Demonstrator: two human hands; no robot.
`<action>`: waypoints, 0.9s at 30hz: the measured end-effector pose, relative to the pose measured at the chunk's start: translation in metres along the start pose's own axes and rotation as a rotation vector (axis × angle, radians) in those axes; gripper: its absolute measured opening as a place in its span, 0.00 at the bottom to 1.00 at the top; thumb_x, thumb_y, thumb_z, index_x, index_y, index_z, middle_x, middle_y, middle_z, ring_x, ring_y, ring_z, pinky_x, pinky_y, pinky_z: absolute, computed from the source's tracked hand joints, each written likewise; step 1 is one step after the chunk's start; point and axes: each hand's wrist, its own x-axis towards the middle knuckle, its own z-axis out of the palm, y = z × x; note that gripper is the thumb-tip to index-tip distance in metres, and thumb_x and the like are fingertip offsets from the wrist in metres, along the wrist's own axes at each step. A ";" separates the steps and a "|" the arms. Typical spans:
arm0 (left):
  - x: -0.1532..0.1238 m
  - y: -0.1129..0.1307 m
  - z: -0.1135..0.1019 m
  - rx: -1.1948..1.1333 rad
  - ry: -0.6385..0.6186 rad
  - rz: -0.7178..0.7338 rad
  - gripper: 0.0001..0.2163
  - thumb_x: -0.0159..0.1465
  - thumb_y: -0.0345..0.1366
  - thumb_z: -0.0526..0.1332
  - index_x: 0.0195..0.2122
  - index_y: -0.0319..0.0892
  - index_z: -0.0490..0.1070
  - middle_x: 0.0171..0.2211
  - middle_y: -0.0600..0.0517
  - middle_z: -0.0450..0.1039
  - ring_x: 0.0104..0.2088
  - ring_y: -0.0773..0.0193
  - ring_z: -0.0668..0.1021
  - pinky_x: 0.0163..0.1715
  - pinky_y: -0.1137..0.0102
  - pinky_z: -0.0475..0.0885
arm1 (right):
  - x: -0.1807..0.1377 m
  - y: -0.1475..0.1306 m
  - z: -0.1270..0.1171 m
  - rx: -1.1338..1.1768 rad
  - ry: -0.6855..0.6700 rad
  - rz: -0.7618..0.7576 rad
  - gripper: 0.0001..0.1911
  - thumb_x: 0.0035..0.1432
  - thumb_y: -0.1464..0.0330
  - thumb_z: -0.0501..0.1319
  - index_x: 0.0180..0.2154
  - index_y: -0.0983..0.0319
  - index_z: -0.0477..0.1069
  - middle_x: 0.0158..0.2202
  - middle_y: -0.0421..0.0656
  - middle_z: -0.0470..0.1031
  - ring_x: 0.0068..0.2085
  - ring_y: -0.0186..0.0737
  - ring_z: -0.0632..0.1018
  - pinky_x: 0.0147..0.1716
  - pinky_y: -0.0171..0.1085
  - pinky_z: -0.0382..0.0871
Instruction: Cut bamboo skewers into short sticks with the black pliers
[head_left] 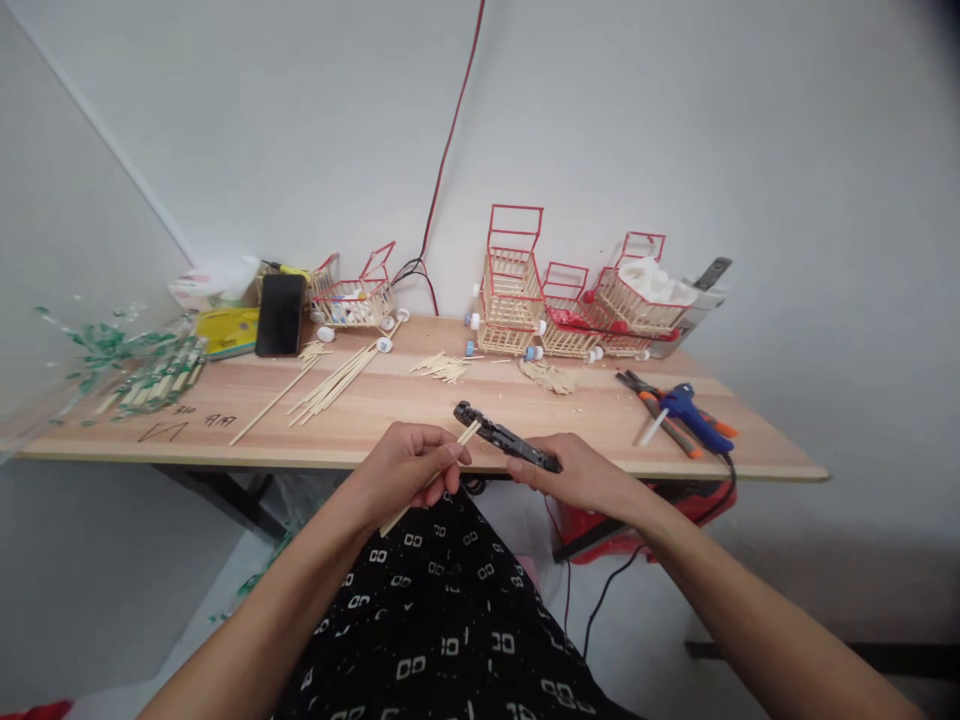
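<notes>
Wooden sticks (470, 433) are pinched in my left hand (416, 463), slanting up to the right, with their lower ends showing below my palm. My right hand (574, 470) is wrapped round a pair of black pliers (517, 446), perhaps wire strippers. The jaws of the pliers point up and left, right by the upper ends of the sticks; whether they touch is hard to tell. Both hands are over the front edge of the wooden table (375, 440). Beyond them lie a pile of short cut sticks (441, 367) and a bundle of long sticks (337, 383).
Small stick-built shopping carts (510, 290) with red handles line the back, some holding white items. On the right lie a blue glue gun (686, 408) and orange-handled pliers (660, 412). A phone (280, 315), a yellow packet (227, 332) and wrapped chopsticks (165, 370) are at left.
</notes>
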 end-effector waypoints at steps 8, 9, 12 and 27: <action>-0.002 -0.001 0.002 -0.001 -0.023 0.011 0.12 0.60 0.42 0.60 0.31 0.36 0.73 0.19 0.55 0.69 0.14 0.77 0.64 0.13 0.80 0.53 | -0.005 0.003 -0.004 0.079 -0.075 0.053 0.29 0.59 0.45 0.51 0.32 0.64 0.72 0.24 0.41 0.69 0.24 0.34 0.69 0.23 0.32 0.59; -0.002 -0.001 0.002 -0.002 -0.025 0.013 0.12 0.60 0.42 0.60 0.31 0.36 0.73 0.19 0.55 0.70 0.14 0.77 0.64 0.13 0.79 0.53 | -0.005 0.003 -0.003 0.087 -0.077 0.063 0.29 0.59 0.45 0.51 0.32 0.64 0.72 0.23 0.41 0.69 0.23 0.33 0.68 0.22 0.32 0.59; -0.002 -0.002 0.002 -0.007 -0.025 0.012 0.12 0.60 0.42 0.60 0.31 0.36 0.73 0.19 0.55 0.70 0.14 0.77 0.64 0.13 0.80 0.53 | -0.005 0.002 -0.003 0.087 -0.060 0.061 0.29 0.59 0.45 0.52 0.32 0.64 0.74 0.23 0.41 0.69 0.23 0.33 0.68 0.22 0.32 0.59; 0.003 -0.007 0.001 -0.066 -0.085 0.002 0.14 0.59 0.45 0.62 0.31 0.37 0.72 0.18 0.56 0.68 0.14 0.77 0.63 0.12 0.80 0.52 | -0.006 0.004 0.000 -0.052 0.018 0.009 0.24 0.60 0.49 0.53 0.32 0.62 0.73 0.30 0.42 0.75 0.31 0.39 0.72 0.30 0.34 0.61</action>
